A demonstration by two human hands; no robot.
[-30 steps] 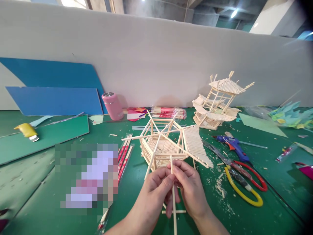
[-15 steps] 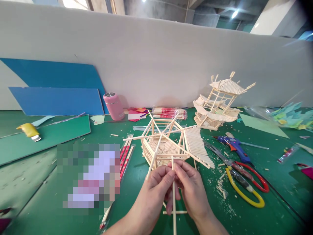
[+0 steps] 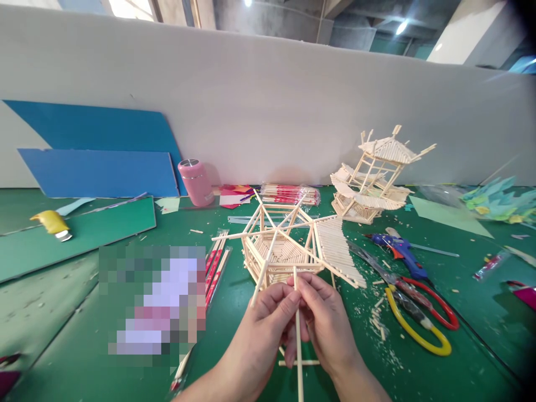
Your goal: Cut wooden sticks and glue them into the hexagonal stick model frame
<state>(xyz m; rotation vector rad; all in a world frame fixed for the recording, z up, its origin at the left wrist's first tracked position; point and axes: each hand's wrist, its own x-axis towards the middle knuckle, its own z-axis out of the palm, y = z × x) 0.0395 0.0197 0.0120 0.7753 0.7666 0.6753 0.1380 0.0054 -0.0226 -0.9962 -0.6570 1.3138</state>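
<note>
My left hand (image 3: 268, 318) and my right hand (image 3: 324, 315) meet at the front centre, closed with thumbs and fingertips pinching one thin wooden chopstick (image 3: 298, 352). It runs from just above my fingers down to the bottom edge of the view. Directly behind my hands stands a six-sided stick frame (image 3: 288, 269) with crossing bars over its top. One slatted roof panel (image 3: 338, 245) is fixed on its right side. Below my hands a short stick (image 3: 310, 363) lies crosswise, partly hidden by the held chopstick.
Scissors (image 3: 404, 296) and a blue glue gun (image 3: 400, 251) lie right, among wood scraps. A stick pagoda (image 3: 372, 178) stands behind them. Packaged chopsticks (image 3: 215, 268) and a green board (image 3: 121, 226) are left; a pink flask (image 3: 195, 183) stands by the white partition (image 3: 268, 106).
The camera view has shifted very slightly. Both hands keep the same pinch on the chopstick, and nothing on the table has visibly moved.
</note>
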